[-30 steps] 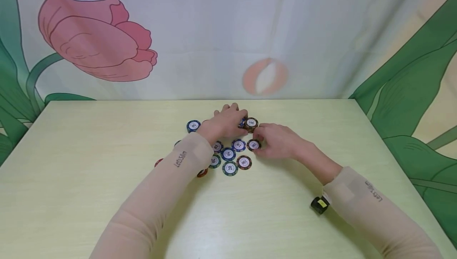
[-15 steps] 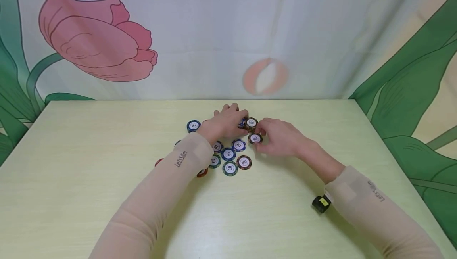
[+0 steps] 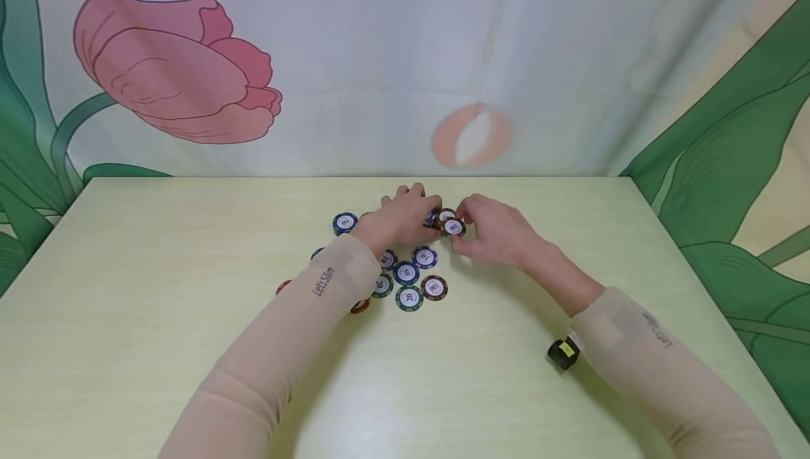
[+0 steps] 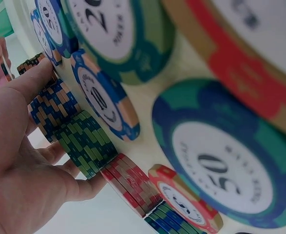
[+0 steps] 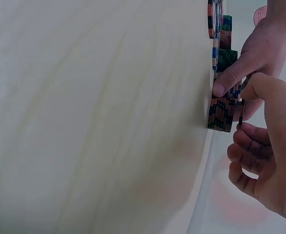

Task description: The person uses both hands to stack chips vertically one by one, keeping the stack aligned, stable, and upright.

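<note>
My right hand (image 3: 500,230) pinches a dark 100 poker chip (image 3: 453,227) between thumb and finger, close over the dark stack (image 5: 220,116) at the right end of a row of chip stacks. My left hand (image 3: 405,218) spans the row, its thumb along the front and its fingers behind. In the left wrist view the thumb crosses the blue-and-tan stack (image 4: 55,109), reaching the dark stack, and fingers lie behind the green stack (image 4: 86,144). Further along stand a red stack (image 4: 132,187) and a blue-green stack (image 3: 344,222). The left hand hides much of the row from above.
Loose chips lie flat before the row, among them a 20 chip (image 3: 409,298), a red-edged 100 chip (image 3: 434,288) and a blue chip (image 3: 425,257). The left sleeve (image 3: 304,318) covers others. The pale table (image 3: 474,389) ends at a printed curtain (image 3: 354,72).
My right hand has taken the dark 100 chip from the table front and carried it away from me, up over the dark stack. The left hand has stayed in place.
</note>
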Demonstrator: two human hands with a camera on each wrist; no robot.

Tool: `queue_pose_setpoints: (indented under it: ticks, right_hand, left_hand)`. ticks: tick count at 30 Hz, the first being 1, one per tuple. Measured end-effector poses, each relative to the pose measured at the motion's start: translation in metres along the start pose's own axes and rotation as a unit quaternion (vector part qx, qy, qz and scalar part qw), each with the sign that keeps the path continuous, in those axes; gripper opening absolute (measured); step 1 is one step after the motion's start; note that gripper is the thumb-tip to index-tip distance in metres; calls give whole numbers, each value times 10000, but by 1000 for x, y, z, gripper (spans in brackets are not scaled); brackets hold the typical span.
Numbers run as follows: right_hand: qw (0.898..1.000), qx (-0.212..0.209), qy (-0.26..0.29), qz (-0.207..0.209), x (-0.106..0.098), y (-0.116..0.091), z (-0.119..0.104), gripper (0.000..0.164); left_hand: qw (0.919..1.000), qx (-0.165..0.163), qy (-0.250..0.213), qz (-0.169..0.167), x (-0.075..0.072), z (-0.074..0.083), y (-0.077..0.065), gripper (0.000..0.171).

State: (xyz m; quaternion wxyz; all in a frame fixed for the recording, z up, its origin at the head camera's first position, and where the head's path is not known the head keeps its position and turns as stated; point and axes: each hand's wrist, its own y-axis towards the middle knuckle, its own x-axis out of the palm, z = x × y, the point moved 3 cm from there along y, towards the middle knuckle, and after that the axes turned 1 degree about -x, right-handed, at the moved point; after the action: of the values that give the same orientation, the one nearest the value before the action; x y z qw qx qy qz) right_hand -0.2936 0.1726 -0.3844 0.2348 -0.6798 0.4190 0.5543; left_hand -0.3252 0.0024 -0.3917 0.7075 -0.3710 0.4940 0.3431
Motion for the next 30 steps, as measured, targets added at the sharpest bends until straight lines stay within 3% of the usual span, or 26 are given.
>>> queue_pose_setpoints:
  ticks: [9, 30]
  right_hand:
    - [9995, 281, -65, 115, 2, 7, 4, 33]
    - [9995, 287, 12, 123, 9, 14, 5, 38]
  left_hand:
    - [9999, -4, 103, -12, 0, 0, 1, 50]
    - [9999, -1, 161, 46, 1, -1, 1, 52]
